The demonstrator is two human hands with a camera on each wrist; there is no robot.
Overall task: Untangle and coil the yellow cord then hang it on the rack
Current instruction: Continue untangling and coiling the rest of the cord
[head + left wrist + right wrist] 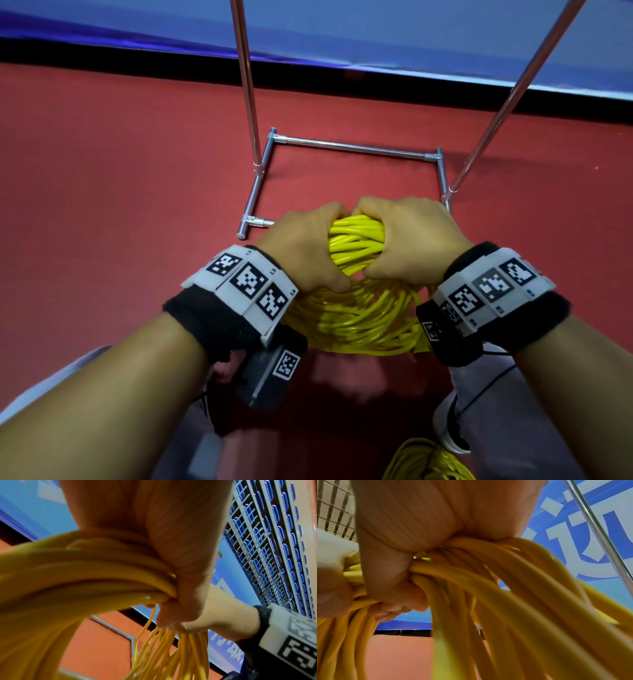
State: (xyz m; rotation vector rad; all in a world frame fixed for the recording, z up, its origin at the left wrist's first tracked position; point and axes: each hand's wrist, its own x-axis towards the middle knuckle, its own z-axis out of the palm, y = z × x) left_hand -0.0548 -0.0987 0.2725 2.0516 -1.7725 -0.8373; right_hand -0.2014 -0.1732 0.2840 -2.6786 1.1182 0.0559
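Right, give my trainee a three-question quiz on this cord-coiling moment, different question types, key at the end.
1. True or false: the left hand and right hand both grip the coiled yellow plastic cord.
2. Multiple choice: the silver metal tube rack stands on A) a red floor, B) a green lawn, C) a wooden bench.
3. Fill in: besides the held coil, more yellow cord lies near the ___ edge of the head view.

Key: 1 true. 2 A. 3 bottom.
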